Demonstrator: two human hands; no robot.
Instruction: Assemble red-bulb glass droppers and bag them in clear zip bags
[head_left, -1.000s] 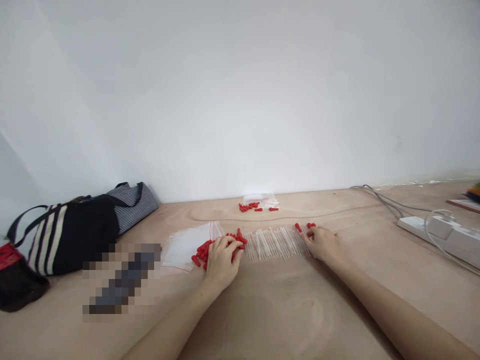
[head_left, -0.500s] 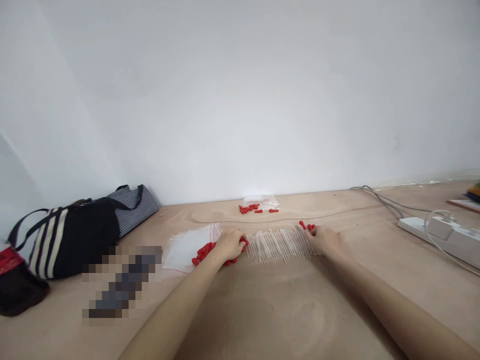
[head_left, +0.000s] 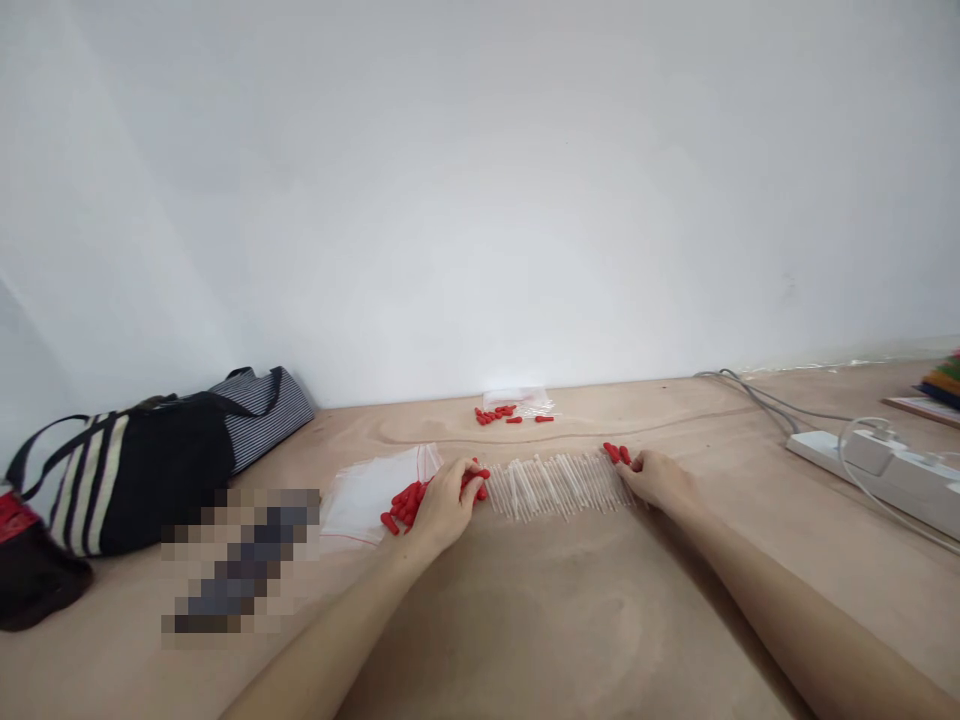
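My left hand (head_left: 444, 500) is closed in a pinch on a red rubber bulb (head_left: 481, 474), just above the left end of a row of thin clear tubes (head_left: 555, 485). Under and beside that hand lies a pile of red rubber bulbs (head_left: 405, 500), partly covered by the fingers. My right hand (head_left: 651, 480) is at the right end of the row, its thumb and finger closed together. Two red bulbs (head_left: 616, 453) sit at the far ends of the tubes beside those fingertips. What the right fingers grip is too small to tell.
White zip bags (head_left: 360, 500) lie left of the pile. Farther back are more red bulbs (head_left: 495, 413) and a small bag (head_left: 514, 398) with thin tubes. A black bag (head_left: 157, 480) and dark bottle (head_left: 37, 570) stand left; a white power strip (head_left: 885, 470) with cables is right.
My left hand has drawn back slightly from the row, and the red bulb in its pinch now shows. At the right hand, two bulbs now lie close together by the fingertips.
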